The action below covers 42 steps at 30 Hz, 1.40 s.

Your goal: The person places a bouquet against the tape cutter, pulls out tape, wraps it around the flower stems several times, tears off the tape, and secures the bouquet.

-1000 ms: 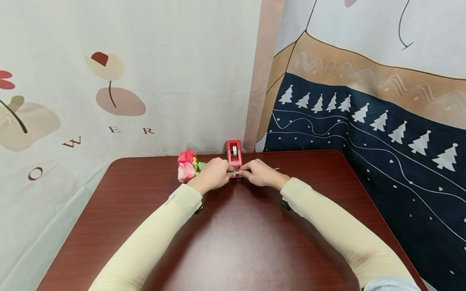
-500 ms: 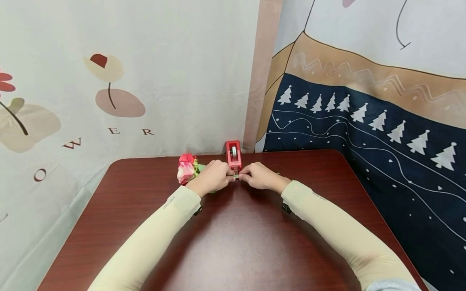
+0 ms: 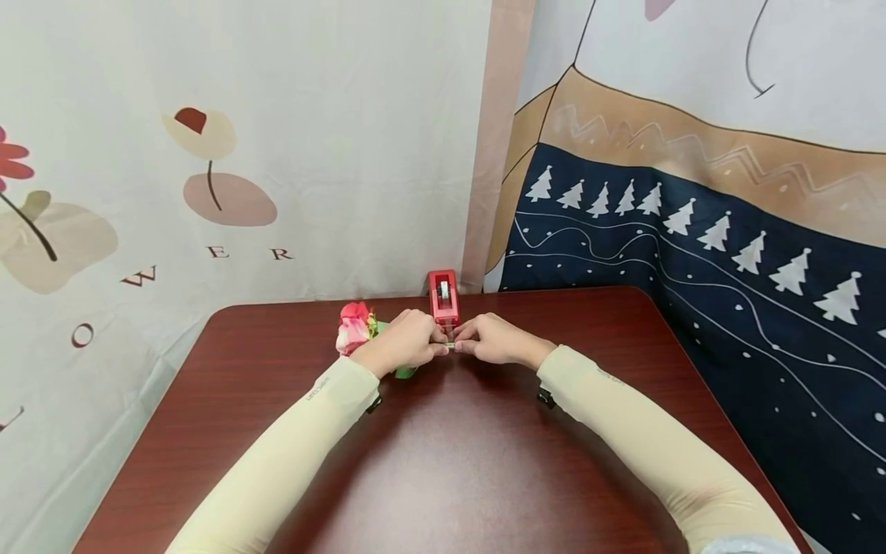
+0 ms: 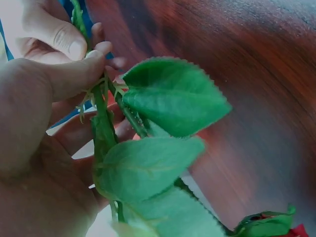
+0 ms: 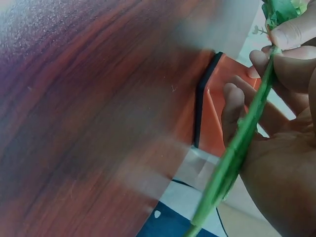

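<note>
Artificial roses (image 3: 354, 329), one red and one pink-white, lie left of my left hand (image 3: 407, 338). That hand grips their green stems, thumb pressed on top, below the big leaves (image 4: 148, 168). My right hand (image 3: 493, 338) pinches the same stems (image 5: 237, 145) close to the left fingertips; the stem ends stick out past its palm. Just beyond both hands stands a red tape dispenser (image 3: 444, 297) with a roll inside. Something thin and clear, like a strip of tape, seems to reach from the dispenser to the fingertips; its exact hold is too small to tell.
The dark red-brown table (image 3: 443, 462) has rounded back corners. Behind it hangs a pale printed curtain (image 3: 346, 154), and on the right a navy cloth (image 3: 623, 231) with white trees borders the table.
Both hands have drawn the stems a little toward me, away from the tape dispenser. The gap between hands and dispenser has widened, and the roses have shifted slightly along with them.
</note>
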Motion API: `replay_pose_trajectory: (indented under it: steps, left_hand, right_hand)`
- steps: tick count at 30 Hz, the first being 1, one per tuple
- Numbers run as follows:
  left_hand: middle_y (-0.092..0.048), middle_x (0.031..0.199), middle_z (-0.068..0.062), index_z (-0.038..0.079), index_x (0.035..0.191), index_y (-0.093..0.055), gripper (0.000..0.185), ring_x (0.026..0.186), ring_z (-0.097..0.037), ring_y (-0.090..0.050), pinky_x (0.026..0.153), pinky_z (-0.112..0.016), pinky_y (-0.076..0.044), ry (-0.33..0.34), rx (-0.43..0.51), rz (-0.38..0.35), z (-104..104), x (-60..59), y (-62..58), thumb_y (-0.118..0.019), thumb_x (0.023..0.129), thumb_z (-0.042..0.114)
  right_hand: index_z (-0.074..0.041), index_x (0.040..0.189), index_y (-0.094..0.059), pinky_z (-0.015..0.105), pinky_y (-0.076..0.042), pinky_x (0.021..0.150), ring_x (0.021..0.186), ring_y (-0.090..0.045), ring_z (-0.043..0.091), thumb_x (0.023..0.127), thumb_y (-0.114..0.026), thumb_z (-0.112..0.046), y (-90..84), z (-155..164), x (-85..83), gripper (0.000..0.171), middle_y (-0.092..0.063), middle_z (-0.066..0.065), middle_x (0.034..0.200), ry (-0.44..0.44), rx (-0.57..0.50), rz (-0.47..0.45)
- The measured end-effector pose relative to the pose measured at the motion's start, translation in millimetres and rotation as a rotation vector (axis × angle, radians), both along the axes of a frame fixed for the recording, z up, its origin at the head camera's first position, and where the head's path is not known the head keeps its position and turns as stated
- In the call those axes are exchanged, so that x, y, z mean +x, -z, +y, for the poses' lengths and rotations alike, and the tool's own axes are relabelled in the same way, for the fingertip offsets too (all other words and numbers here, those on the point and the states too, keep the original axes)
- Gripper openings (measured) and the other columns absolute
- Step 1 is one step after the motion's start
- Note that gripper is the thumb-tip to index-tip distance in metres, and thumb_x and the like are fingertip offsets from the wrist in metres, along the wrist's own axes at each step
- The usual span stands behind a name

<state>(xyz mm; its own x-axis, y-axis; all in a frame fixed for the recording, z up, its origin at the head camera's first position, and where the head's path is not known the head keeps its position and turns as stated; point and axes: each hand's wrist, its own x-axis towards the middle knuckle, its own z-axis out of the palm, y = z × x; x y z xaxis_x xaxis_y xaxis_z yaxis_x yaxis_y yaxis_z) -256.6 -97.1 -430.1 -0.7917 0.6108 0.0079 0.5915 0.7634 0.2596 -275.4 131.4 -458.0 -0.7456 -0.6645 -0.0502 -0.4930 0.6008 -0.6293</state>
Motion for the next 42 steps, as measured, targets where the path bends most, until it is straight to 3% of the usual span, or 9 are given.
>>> replay_pose_trajectory:
  steps: [8,12,14,16,19,21,30,37,42]
  left_hand:
    - [-0.077,0.079,0.012,0.022,0.088,-0.087,0.014,0.073,-0.010,-0.061,0.077,-0.033,-0.055,0.053,-0.003,0.003,-4,1.7,0.4,-0.082,0.100,0.025]
    - [-0.083,0.089,0.011,0.022,0.095,-0.089,0.011,0.074,-0.008,-0.063,0.079,-0.033,-0.057,0.032,-0.004,-0.013,-4,2.4,1.2,-0.082,0.101,0.027]
    - [-0.085,0.093,0.008,0.020,0.100,-0.090,0.011,0.074,-0.008,-0.063,0.080,-0.033,-0.058,0.013,0.000,-0.035,-4,3.7,1.0,-0.082,0.101,0.028]
    - [-0.086,0.095,0.006,0.018,0.103,-0.091,0.013,0.073,-0.008,-0.064,0.080,-0.033,-0.059,0.003,0.005,-0.055,-4,4.9,1.5,-0.082,0.101,0.027]
    - [-0.086,0.093,0.004,0.017,0.101,-0.091,0.013,0.073,-0.011,-0.066,0.080,-0.035,-0.060,0.008,0.002,-0.044,-3,7.0,2.5,-0.082,0.101,0.027]
    - [-0.086,0.092,0.004,0.017,0.098,-0.090,0.012,0.075,-0.012,-0.070,0.082,-0.036,-0.061,0.015,0.001,-0.022,-2,8.4,3.8,-0.083,0.100,0.026]
    - [-0.087,0.092,0.001,0.016,0.101,-0.090,0.011,0.080,-0.016,-0.078,0.085,-0.038,-0.065,0.048,0.005,0.052,1,10.5,7.0,-0.084,0.099,0.024]
    - [-0.082,0.078,0.004,0.018,0.092,-0.088,0.010,0.072,-0.016,-0.073,0.080,-0.039,-0.062,0.043,0.003,0.085,2,9.5,4.0,-0.084,0.099,0.024]
    - [-0.081,0.077,0.005,0.018,0.091,-0.088,0.012,0.073,-0.017,-0.073,0.081,-0.040,-0.062,0.036,-0.001,0.084,2,9.1,5.8,-0.083,0.100,0.024]
  right_hand:
    - [-0.011,0.124,-0.085,0.049,-0.051,0.122,0.147,-0.064,0.028,0.109,-0.069,-0.017,1.2,1,4.8,0.023,-0.068,0.015,0.153,-0.003,-0.026,-0.070]
    - [-0.013,0.124,-0.086,0.045,-0.055,0.118,0.140,-0.069,0.024,0.109,-0.069,-0.019,0.0,0,4.6,0.023,-0.071,0.013,0.150,-0.001,-0.023,-0.076]
    - [-0.015,0.119,-0.087,0.040,-0.059,0.106,0.122,-0.074,0.019,0.109,-0.068,-0.021,0.6,0,3.4,0.023,-0.078,0.009,0.140,0.013,-0.013,-0.075]
    - [-0.014,0.113,-0.088,0.033,-0.058,0.087,0.096,-0.070,0.014,0.109,-0.067,-0.025,1.7,-1,1.4,0.024,-0.084,0.005,0.115,0.036,-0.002,-0.076]
    - [-0.013,0.100,-0.088,0.029,-0.048,0.065,0.071,-0.057,0.013,0.112,-0.063,-0.031,3.6,-6,-1.6,0.033,-0.071,0.000,0.077,0.101,-0.014,-0.088]
    - [-0.015,0.093,-0.087,0.028,-0.046,0.058,0.062,-0.057,0.012,0.113,-0.061,-0.036,5.0,-11,-3.8,0.039,-0.062,-0.001,0.065,0.159,-0.031,-0.094]
    - [-0.020,0.073,-0.080,0.027,-0.051,0.052,0.055,-0.069,0.020,0.112,-0.065,-0.040,11.8,-29,-7.7,0.046,-0.074,0.008,0.064,0.375,-0.017,-0.091]
    - [-0.022,0.071,-0.081,0.026,-0.047,0.052,0.051,-0.065,0.013,0.110,-0.064,-0.035,16.7,-33,-7.7,0.044,-0.070,-0.001,0.056,0.399,-0.041,0.001]
    - [-0.021,0.076,-0.082,0.026,-0.049,0.048,0.047,-0.062,0.013,0.110,-0.065,-0.032,19.6,-34,-5.9,0.039,-0.067,-0.001,0.055,0.416,-0.078,-0.022]
